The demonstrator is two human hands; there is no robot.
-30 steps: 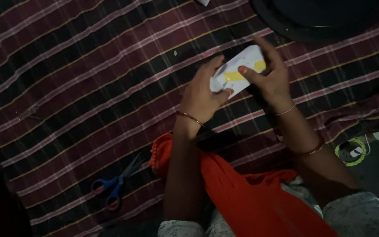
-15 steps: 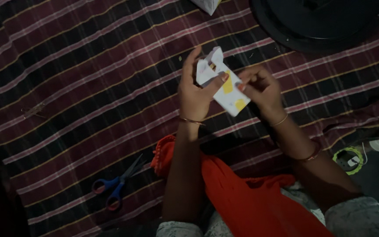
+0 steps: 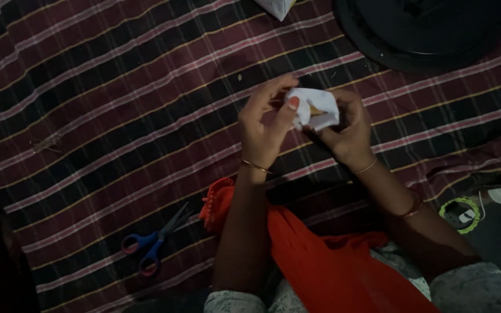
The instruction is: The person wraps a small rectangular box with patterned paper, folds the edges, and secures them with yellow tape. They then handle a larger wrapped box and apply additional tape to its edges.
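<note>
Hands are meeting at upper centre of the frame: our left hand [image 3: 265, 124] and right hand [image 3: 348, 130] are both pinching a small crumpled white-and-yellow paper packet [image 3: 315, 108] above the striped maroon cloth [image 3: 117, 116].

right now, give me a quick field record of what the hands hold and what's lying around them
left hand: grips the left side of a small white carton, thumb on its face
right hand: cups the carton from the right and beneath
carton: white with a yellow patch, held above the cloth
surface: maroon striped cloth
scissors: blue handles, lying on the cloth, lower left, apart from both hands
orange fabric: draped under the forearms
dark round object: top right
</note>
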